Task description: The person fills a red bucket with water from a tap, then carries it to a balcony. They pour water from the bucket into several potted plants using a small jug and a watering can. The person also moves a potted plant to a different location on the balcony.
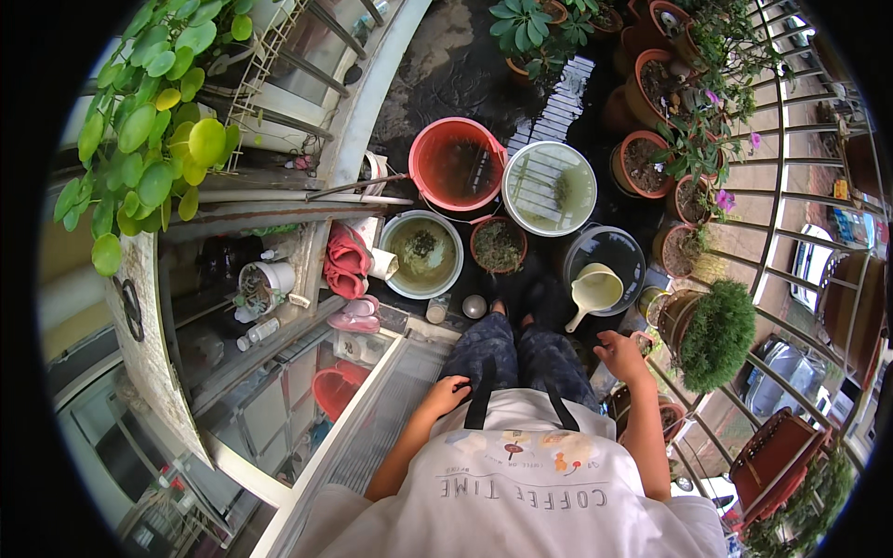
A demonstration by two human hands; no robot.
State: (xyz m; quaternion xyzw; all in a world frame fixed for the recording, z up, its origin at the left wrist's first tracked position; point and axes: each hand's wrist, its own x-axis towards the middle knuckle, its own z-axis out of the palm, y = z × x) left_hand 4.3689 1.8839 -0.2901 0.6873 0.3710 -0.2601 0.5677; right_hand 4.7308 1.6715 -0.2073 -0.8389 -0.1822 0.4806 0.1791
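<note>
My left hand (446, 395) hangs by my left thigh, holding nothing, its fingers loosely bent. My right hand (623, 356) is in the air with bent fingers apart and nothing in it. Just beyond it, a cream plastic dipper (597, 287) lies over a dark bucket (631, 244) of water, its handle pointing back towards me. A white bucket (550, 188) of greenish water stands past that. Left of it is a red bucket (453, 164) holding murky water. Nearer, a pale basin (424, 254) holds cloudy water with dark matter. A potted plant (498, 244) sits between the buckets.
Several terracotta pots (643, 164) line the metal railing (778, 174) at right. A bushy green plant (718, 336) stands close to my right arm. A metal bowl (474, 306) and glass jar (437, 309) are near my feet. Round-leaved foliage (157, 139) hangs upper left.
</note>
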